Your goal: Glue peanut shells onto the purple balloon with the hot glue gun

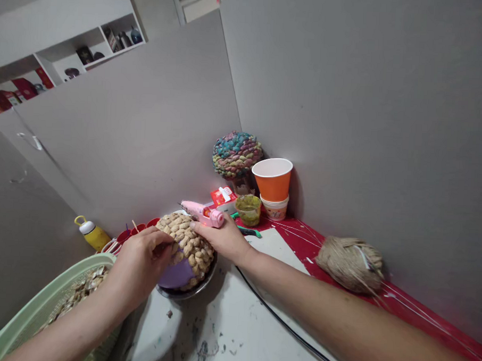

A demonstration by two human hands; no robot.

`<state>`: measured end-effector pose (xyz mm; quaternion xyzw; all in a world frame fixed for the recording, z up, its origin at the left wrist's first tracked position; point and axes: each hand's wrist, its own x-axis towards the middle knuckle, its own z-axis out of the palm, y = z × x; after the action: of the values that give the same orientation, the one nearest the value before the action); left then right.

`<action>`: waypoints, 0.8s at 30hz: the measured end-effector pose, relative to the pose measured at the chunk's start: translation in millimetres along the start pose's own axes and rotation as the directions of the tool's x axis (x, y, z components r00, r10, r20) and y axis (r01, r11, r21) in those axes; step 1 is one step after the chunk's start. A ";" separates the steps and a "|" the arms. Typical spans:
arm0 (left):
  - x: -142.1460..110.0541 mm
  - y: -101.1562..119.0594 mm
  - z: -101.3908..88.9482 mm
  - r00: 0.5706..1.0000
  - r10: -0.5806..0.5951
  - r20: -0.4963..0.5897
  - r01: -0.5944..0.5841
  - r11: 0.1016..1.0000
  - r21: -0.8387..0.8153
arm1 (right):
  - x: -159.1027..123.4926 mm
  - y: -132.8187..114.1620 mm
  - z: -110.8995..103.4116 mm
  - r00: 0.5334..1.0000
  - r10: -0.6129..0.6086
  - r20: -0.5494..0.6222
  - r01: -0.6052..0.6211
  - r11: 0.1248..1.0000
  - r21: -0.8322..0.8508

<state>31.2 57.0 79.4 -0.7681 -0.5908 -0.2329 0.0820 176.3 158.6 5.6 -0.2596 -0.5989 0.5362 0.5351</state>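
A purple balloon point(177, 273) rests in a metal bowl point(198, 290), its upper and right sides covered with rows of peanuts point(192, 245). The fingers of my left hand point(148, 253) are closed at the edge of the peanut layer, beside the bare purple patch. Whatever lies between those fingertips is hidden. My right hand point(226, 238) is wrapped round a pink hot glue gun point(203, 213) above the far side of the balloon. The gun's nozzle points left, and a black cord point(279, 315) runs below my right forearm.
On the left stands a green basket point(32, 296) of shells, near a yellow bottle point(95, 235) and red cups point(139, 229). Behind are a colourful tree-shaped craft point(237, 155), an orange paper cup point(272, 179) and a green-stained tub point(248, 210). A twine ball point(349, 264) lies right, by the wall.
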 end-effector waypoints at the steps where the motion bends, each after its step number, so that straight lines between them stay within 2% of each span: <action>1: -0.1 -0.1 0.2 1.000 -0.003 0.015 0.003 1.000 0.021 | -0.1 0.4 0.2 1.000 0.001 0.000 -0.001 1.000 0.003; 7: -2.2 -2.8 2.0 0.999 0.007 0.054 -0.011 0.998 0.065 | -1.1 1.7 1.1 1.000 0.013 -0.005 -0.013 1.000 -0.005; 11: -6.0 -3.7 4.8 0.998 0.047 0.031 -0.050 0.992 0.118 | -1.6 2.1 1.0 1.000 0.011 -0.009 -0.011 1.000 -0.018; 15: -10.6 -3.9 1.3 0.999 0.048 -0.011 -0.047 0.997 0.057 | -2.1 3.3 0.8 1.000 0.002 -0.005 -0.002 1.000 -0.010; 20: -16.3 -14.3 -9.8 0.989 -0.120 -0.092 0.110 0.988 -0.106 | -1.8 6.7 1.5 1.000 -0.015 0.006 0.015 1.000 0.017; 22: -17.9 -21.5 -11.4 0.965 -0.227 -0.133 0.202 0.963 -0.181 | -1.7 8.4 1.5 1.000 -0.019 0.013 0.019 1.000 0.023; 24: -18.8 -28.4 -9.6 0.936 -0.332 -0.119 0.286 0.912 -0.295 | -2.1 9.7 1.2 1.000 -0.020 0.017 0.019 1.000 0.021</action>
<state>-1.8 45.0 75.0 -0.6463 -0.6584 -0.3855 -0.0135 173.2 159.1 -4.0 -0.2435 -0.6005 0.5394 0.5378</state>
